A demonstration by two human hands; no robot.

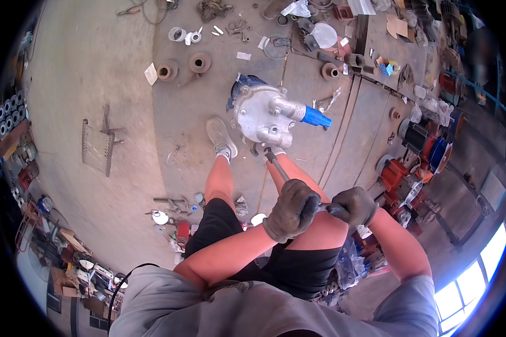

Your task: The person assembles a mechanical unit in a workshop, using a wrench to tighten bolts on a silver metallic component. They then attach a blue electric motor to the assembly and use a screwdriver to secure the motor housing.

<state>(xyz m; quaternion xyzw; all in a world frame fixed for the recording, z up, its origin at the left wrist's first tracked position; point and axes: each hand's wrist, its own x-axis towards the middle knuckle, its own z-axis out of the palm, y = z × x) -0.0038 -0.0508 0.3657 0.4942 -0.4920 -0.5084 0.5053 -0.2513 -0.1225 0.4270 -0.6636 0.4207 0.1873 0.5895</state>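
a round, silver-grey machine housing point(256, 115) is seen in the upper middle of the frame, its bolted face turned up to view. a dark blue body point(245, 82) is partly hidden behind its upper left edge. two stubby pipe branches are borne on the face; the upper one is fitted with a bright blue piece point(315, 116), tapered toward the right. by the housing's lower edge, a metal bar tool point(279, 168) with a dark tip is held aslant by the left grip point(292, 211); whether contact is made cannot be told. its lower right end is clasped by the right grip point(354, 206).
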